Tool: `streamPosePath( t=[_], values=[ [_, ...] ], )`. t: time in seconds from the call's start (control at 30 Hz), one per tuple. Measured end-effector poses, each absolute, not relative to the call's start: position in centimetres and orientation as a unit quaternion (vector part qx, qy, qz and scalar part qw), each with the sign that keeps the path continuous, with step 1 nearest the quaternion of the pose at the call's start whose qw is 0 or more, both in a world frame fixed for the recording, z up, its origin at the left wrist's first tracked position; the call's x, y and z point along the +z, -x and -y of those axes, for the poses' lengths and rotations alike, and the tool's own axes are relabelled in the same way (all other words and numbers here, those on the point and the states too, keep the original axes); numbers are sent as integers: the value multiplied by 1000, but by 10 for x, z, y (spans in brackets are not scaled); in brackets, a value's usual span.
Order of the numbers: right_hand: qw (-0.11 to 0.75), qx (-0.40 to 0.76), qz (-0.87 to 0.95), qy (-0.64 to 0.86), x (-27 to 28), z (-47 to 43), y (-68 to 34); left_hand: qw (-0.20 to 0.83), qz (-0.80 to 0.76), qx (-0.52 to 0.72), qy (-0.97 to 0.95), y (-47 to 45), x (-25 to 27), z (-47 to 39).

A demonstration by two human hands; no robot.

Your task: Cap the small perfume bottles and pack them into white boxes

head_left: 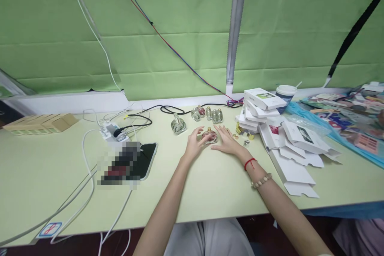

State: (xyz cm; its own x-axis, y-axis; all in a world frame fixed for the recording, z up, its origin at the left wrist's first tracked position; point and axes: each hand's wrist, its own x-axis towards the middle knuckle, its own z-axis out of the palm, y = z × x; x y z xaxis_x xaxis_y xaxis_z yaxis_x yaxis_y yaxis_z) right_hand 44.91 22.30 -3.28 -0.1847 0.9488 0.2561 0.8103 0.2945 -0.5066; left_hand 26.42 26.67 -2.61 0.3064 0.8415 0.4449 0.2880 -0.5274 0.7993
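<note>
Bottle (213, 137) stands upright on the table (220, 186), between your left hand (195, 143), which is nearer and half curled at it, whether gripping I cannot tell, and your right hand (227, 141), loosely spread, seemingly holding nothing.

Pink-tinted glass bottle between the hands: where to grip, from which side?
Probably by both flanks of the pink-tinted glass bottle: left hand from its left, right hand from its right. It appears upright, its squat body much wider than the small gold-coloured top, so the body should give the surer hold.
</note>
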Motion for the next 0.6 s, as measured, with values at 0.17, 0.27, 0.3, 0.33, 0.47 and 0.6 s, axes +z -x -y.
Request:
streamPosePath(
  t=[0.17,0.27,0.3,0.33,0.47,0.6],
  values=[
    [245,135,741,610,-27,-220,-451,372,-332,453,-739,-278,-29,-257],
    [258,148,734,611,-24,-220,-457,400,-325,455,-726,-282,-32,-257],
    [264,155,730,611,-24,-220,-460,401,-326,454,-726,-282,-33,-257],
    [272,161,727,610,-25,-221,-462,397,-329,452,-728,-283,-34,-258],
    [315,186,732,575,-28,-224,-471,344,-349,447,-748,-281,-33,-257],
    [330,245,742,529,-26,-225,-479,311,-366,471,-740,-280,-24,-249]
  ],
)
